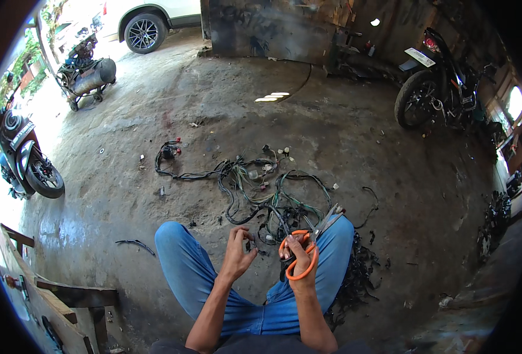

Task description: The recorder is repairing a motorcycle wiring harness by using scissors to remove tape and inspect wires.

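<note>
A tangled wiring harness with black sleeving, green wires and several connectors lies on the concrete floor before my jeans-clad knees. My right hand is closed on orange-handled scissors, their metal blades pointing up and slightly apart beside my right knee, with a dark cable running up from the same grip. My left hand is held between my knees, fingers curled near a small dark piece that I cannot make out. Black scraps are heaped beside my right leg.
A scooter stands at left, a compressor behind it, a white car at the back. A motorcycle stands at right before a dark wall. A wooden bench frame is at my lower left; a short hose piece lies nearby.
</note>
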### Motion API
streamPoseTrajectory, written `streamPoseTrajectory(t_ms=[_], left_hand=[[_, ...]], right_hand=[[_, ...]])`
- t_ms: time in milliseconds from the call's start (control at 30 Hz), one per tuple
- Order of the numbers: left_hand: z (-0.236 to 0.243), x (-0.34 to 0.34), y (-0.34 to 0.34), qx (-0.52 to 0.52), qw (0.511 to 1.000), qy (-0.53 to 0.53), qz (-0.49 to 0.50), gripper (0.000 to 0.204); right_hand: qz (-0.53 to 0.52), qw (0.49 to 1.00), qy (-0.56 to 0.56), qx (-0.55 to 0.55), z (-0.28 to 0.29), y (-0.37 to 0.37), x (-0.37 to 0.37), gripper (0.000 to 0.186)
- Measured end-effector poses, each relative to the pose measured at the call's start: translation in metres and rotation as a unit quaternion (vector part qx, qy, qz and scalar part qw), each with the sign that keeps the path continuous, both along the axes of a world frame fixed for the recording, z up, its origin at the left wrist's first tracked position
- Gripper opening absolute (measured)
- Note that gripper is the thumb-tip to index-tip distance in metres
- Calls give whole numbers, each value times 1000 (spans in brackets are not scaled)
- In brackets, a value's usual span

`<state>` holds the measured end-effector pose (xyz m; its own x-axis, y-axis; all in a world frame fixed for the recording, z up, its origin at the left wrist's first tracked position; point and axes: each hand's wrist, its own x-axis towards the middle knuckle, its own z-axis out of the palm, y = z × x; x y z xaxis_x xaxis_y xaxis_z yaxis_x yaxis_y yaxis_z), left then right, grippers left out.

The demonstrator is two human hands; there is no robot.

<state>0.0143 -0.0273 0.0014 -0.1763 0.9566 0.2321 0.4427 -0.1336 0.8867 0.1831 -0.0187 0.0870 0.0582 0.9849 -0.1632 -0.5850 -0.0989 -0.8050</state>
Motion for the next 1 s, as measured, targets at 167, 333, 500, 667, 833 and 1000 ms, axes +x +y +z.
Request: streamPoseTrajectory(t_ms=[167,333,500,667,833,1000], left_hand=[[2,-2,-9,-181,983,-11,-25,24],[-22,-7,-2,-319,947,-36,-28,35],[-51,14,-14,-100,980,154,75,27],[-29,16,-6,-267,961,11,75,32],[-11,12,-5,-325,942,-34,78,45],[-41,7,-6,-314,947,-50,38,44]], right_hand=[[9,1000,5,-5,5,-6,-6,20],[7,1000,26,5,17,-11,1,21],[-12,999,50,-15,25,-15,8,22],[-16,998,48,-23,27,-18,17,21],[-10,999,48,-23,22,-19,22,22],[-12,999,44,-27,24,-17,23,23]])
